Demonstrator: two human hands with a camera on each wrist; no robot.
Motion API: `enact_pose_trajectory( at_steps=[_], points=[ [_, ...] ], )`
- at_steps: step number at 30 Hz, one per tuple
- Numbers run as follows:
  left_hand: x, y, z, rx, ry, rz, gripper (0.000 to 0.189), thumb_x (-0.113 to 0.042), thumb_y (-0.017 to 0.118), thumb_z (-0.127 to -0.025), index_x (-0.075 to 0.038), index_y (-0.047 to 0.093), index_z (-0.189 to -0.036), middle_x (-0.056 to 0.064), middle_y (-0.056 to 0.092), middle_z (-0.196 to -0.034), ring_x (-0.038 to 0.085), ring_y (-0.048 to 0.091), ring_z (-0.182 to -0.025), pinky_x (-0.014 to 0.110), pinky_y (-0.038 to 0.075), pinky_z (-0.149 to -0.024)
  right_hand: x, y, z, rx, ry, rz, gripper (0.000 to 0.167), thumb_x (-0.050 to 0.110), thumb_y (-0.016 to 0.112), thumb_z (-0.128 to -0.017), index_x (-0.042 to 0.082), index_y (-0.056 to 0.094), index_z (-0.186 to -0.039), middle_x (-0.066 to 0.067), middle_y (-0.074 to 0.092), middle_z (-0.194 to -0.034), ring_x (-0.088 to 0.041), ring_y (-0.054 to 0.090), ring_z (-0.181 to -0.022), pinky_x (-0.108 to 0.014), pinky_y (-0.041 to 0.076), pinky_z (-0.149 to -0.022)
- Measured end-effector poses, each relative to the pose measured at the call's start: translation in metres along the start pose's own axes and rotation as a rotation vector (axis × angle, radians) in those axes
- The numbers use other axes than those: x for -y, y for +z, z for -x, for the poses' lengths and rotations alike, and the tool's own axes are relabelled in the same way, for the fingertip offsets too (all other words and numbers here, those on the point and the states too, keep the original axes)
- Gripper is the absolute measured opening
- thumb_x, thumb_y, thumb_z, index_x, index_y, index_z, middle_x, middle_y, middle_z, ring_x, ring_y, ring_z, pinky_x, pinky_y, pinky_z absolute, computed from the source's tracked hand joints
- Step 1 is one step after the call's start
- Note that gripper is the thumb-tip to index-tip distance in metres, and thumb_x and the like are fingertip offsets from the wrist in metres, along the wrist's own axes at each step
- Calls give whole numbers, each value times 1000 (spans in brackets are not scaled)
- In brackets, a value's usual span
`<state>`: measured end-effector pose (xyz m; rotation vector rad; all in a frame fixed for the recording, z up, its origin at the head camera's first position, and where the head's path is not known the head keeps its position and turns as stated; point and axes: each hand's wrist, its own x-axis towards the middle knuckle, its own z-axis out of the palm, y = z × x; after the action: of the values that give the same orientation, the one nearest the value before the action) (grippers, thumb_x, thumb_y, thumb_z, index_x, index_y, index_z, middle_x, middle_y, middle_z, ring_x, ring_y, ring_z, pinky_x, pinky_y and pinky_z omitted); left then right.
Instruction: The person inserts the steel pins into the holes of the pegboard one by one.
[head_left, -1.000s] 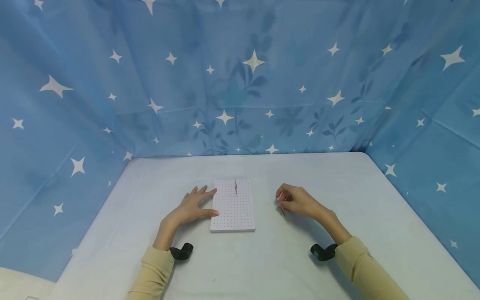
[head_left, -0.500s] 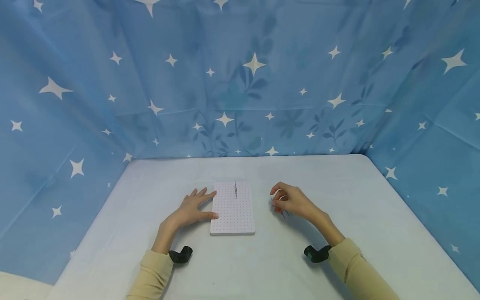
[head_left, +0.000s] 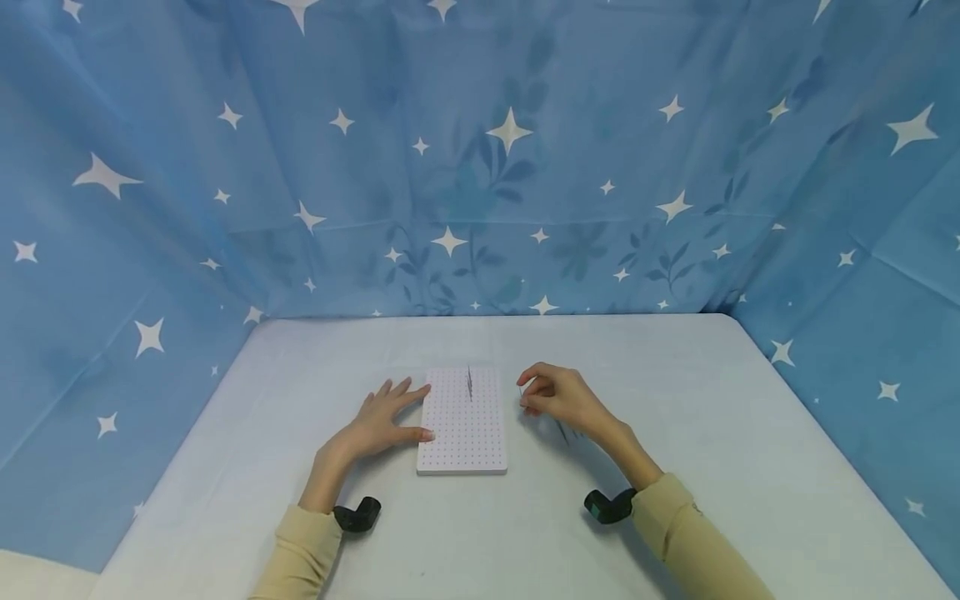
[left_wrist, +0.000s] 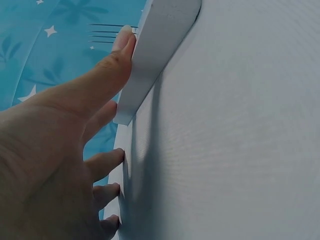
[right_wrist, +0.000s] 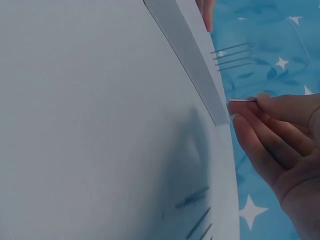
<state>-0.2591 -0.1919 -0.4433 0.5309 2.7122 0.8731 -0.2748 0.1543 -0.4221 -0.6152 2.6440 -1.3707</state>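
Observation:
A white board dotted with small holes (head_left: 462,442) lies on the table, with several thin metal pins (head_left: 469,385) standing upright in a row toward its far end. My left hand (head_left: 377,423) lies at the board's left side, fingers spread, its thumb and index finger touching the edge. To the right of the board, my right hand (head_left: 564,396) pinches one thin metal pin (right_wrist: 242,100) between thumb and fingertips, above the table. Below that hand, a few loose dark pins (right_wrist: 198,223) lie on the table; in the head view the hand partly hides them.
A white-covered table (head_left: 450,533) carries everything. A blue curtain with white stars (head_left: 480,167) hangs along the back and both sides. Each wrist wears a small black camera, such as the left one (head_left: 358,515).
My right hand has moved left toward the board with the pin, uncovering loose pins on the table behind it. My left hand and the standing pins keep their places on the board.

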Motion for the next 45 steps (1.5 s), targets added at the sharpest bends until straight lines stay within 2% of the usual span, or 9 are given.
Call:
enact_pose_trajectory(
  at_steps=[5, 10, 17, 25, 35, 45],
  points=[
    [2, -1, 2, 10, 9, 2, 88, -52, 76, -89, -13, 41, -159, 28, 22, -167, 56, 5, -154, 74, 4, -121, 4, 10, -8, 2, -28, -33, 22, 2, 70, -94, -1, 66, -116, -9, 76, -89, -19, 74, -73, -29, 61, -68],
    [1, -3, 1, 15, 16, 17, 87, -53, 75, -89, -16, 40, -160, 26, 20, -168, 54, 2, -155, 73, 1, -122, 11, 17, -16, -17, -50, -76, 20, -2, 69, -94, -3, 64, -113, -11, 74, -94, -23, 75, -76, -36, 64, -69],
    [1, -3, -1, 15, 3, -4, 88, -55, 76, -88, -16, 41, -159, 26, 22, -168, 54, 4, -155, 72, 3, -122, 16, 27, -27, -32, -34, -100, 16, -1, 72, -93, 1, 62, -105, -13, 72, -95, -21, 76, -81, -29, 63, -71],
    [3, -2, -2, 7, -10, 2, 88, -54, 77, -87, -18, 42, -159, 24, 23, -168, 53, 4, -156, 71, 3, -123, 19, 37, -35, -54, -50, -91, 16, -2, 73, -91, 5, 61, -100, -11, 73, -93, -20, 76, -79, -27, 62, -71],
    [4, -1, 0, -6, -29, -13, 86, -53, 76, -88, -18, 42, -159, 24, 23, -168, 53, 6, -156, 71, 4, -123, 21, 51, -44, -26, -47, -142, 15, -3, 72, -91, 4, 61, -99, -13, 74, -93, -24, 77, -81, -29, 63, -71],
    [1, -2, 0, 12, -21, 5, 86, -53, 76, -89, -19, 41, -159, 22, 21, -169, 51, 3, -157, 70, 1, -123, 26, 57, -43, -86, -80, -69, 17, -2, 74, -89, 5, 62, -98, -12, 75, -94, -24, 77, -85, -28, 62, -73]
  ],
)
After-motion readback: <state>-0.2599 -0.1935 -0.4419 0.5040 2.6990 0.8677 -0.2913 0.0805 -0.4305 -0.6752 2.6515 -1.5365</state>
